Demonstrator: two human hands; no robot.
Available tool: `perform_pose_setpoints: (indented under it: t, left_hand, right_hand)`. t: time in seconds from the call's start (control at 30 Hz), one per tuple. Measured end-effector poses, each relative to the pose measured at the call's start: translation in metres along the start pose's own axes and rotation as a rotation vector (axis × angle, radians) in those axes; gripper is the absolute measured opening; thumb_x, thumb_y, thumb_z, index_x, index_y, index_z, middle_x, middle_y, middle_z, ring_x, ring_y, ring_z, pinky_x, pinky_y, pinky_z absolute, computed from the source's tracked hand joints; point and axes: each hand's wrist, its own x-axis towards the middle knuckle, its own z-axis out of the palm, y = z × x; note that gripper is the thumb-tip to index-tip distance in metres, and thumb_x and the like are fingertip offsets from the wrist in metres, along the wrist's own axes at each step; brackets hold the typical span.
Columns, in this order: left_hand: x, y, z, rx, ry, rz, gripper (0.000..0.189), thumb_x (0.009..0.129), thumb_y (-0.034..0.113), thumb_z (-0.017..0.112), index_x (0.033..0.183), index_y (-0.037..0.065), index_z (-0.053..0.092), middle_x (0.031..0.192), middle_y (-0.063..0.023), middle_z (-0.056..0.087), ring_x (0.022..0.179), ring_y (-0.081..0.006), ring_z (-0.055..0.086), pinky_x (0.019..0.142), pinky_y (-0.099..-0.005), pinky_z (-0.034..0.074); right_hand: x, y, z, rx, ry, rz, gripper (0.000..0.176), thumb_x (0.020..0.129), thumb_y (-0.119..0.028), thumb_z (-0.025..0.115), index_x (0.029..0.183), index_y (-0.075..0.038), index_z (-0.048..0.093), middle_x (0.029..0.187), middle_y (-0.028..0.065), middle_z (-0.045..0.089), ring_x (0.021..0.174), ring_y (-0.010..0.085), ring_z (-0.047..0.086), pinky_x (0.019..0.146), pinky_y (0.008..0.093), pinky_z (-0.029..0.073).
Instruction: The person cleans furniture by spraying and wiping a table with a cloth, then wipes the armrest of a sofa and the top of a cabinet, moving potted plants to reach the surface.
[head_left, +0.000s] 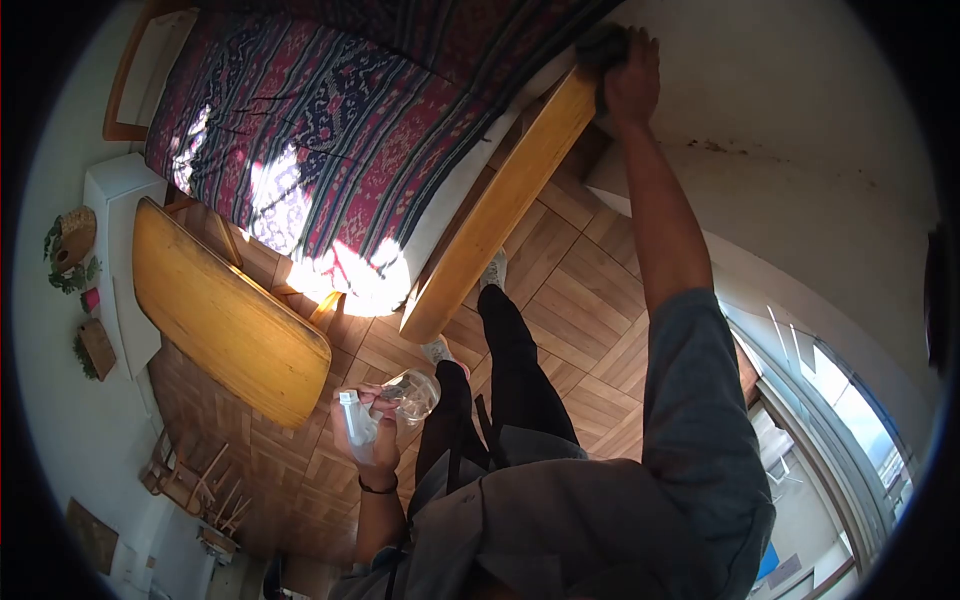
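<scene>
My left hand [372, 440] is closed around a spray bottle [413, 395] with a clear body and a white spray head, held low by my left leg. My right arm reaches far forward. Under my right hand [632, 85] is a dark cloth [601, 50], pressed on the far end of a long yellowish wooden armrest [510, 195]. That armrest runs along the side of a seat covered in a striped, patterned red and dark blue fabric [330, 130]. Parts of the cloth are hidden by my right hand.
A wooden table [225, 310] with rounded corners stands to the left of the armrest. Beyond it are a white cabinet [125, 240] and potted plants [72, 250]. Wooden chairs [200, 485] stand at lower left. A pale wall [780, 110] and windows [850, 400] lie to the right.
</scene>
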Motion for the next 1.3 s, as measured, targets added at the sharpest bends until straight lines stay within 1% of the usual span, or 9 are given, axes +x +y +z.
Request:
perform_pose_setpoints:
  t: [0.2,0.3,0.6,0.77,0.9,1.07,1.17,1.27,1.3]
  left_hand:
    - [0.006,-0.012,-0.012,0.067,-0.068,0.066,0.03,0.07,-0.004,0.053,0.1,-0.004,0.052,0.093,-0.0152,0.057,0.092,-0.0247,0.06,0.088,-0.0386,0.051]
    - [0.001,-0.024,-0.034,0.001,-0.049,-0.008,0.031,0.07,-0.004,0.054,0.1,-0.004,0.051,0.094,-0.0156,0.057,0.092,-0.0248,0.06,0.088,-0.0386,0.05]
    - [-0.024,-0.079,-0.145,-0.076,-0.151,0.077,0.027,0.076,-0.007,0.057,0.102,-0.005,0.051,0.102,-0.0171,0.055,0.084,-0.0202,0.062,0.078,-0.0307,0.054]
    - [-0.044,-0.126,-0.23,-0.045,-0.179,0.141,0.026,0.079,-0.003,0.058,0.104,-0.005,0.05,0.103,-0.0175,0.055,0.081,-0.0186,0.062,0.077,-0.0293,0.053]
    - [-0.058,-0.149,-0.276,0.021,-0.159,0.089,0.029,0.079,-0.002,0.057,0.107,-0.005,0.051,0.102,-0.0143,0.055,0.081,-0.0165,0.06,0.079,-0.0288,0.051]
    - [-0.058,-0.165,-0.275,-0.014,-0.067,0.019,0.032,0.078,-0.002,0.054,0.11,-0.005,0.05,0.101,-0.0122,0.055,0.081,-0.0158,0.059,0.079,-0.0291,0.05]
    - [-0.055,-0.158,-0.255,-0.029,-0.004,-0.003,0.03,0.075,0.0,0.057,0.105,-0.005,0.052,0.097,-0.015,0.059,0.084,-0.0187,0.06,0.079,-0.0316,0.051]
    - [-0.052,-0.151,-0.231,-0.024,0.06,-0.018,0.029,0.073,0.002,0.058,0.101,-0.004,0.053,0.092,-0.0154,0.061,0.086,-0.0213,0.06,0.082,-0.0344,0.051]
    - [-0.051,-0.149,-0.221,-0.005,0.069,-0.012,0.029,0.073,0.003,0.058,0.101,-0.004,0.052,0.091,-0.015,0.062,0.086,-0.0219,0.06,0.083,-0.0352,0.05]
  right_hand:
    - [-0.04,-0.033,-0.005,0.162,-0.108,0.07,0.063,0.078,0.003,0.05,0.141,-0.003,0.046,0.145,0.0187,0.048,0.136,0.0417,0.041,0.115,0.0473,0.034]
    - [-0.085,-0.066,-0.029,0.144,-0.171,-0.121,0.063,0.077,0.005,0.049,0.139,-0.002,0.048,0.142,0.0194,0.05,0.135,0.041,0.043,0.114,0.0466,0.035]
    - [-0.27,-0.22,-0.099,0.236,-0.358,-0.267,0.055,0.072,0.004,0.055,0.128,-0.001,0.057,0.13,0.0184,0.057,0.131,0.0396,0.047,0.11,0.0498,0.039]
    - [-0.376,-0.316,-0.128,0.268,-0.539,-0.46,0.041,0.075,-0.01,0.063,0.116,-0.007,0.063,0.111,0.014,0.06,0.12,0.0352,0.055,0.106,0.0461,0.043]
    - [-0.367,-0.322,-0.13,0.231,-0.66,-0.611,0.029,0.078,-0.016,0.062,0.106,-0.008,0.064,0.102,0.0124,0.059,0.109,0.0318,0.058,0.104,0.0441,0.043]
    - [-0.314,-0.301,-0.107,0.248,-0.939,-0.78,0.01,0.079,-0.015,0.059,0.087,-0.009,0.06,0.095,0.01,0.06,0.097,0.0288,0.059,0.099,0.0423,0.045]
    - [-0.252,-0.247,-0.082,0.198,-0.724,-0.863,0.011,0.076,-0.018,0.059,0.082,-0.008,0.058,0.086,0.0107,0.058,0.089,0.0311,0.059,0.084,0.0408,0.048]
    - [-0.167,-0.182,-0.059,0.022,-0.756,-0.781,0.012,0.074,-0.015,0.06,0.083,-0.007,0.06,0.087,0.0145,0.06,0.09,0.0344,0.06,0.079,0.0458,0.05]
    - [-0.14,-0.147,-0.041,0.024,-0.574,-0.859,0.013,0.076,-0.014,0.059,0.087,-0.007,0.063,0.089,0.0168,0.062,0.088,0.037,0.062,0.077,0.0473,0.051]
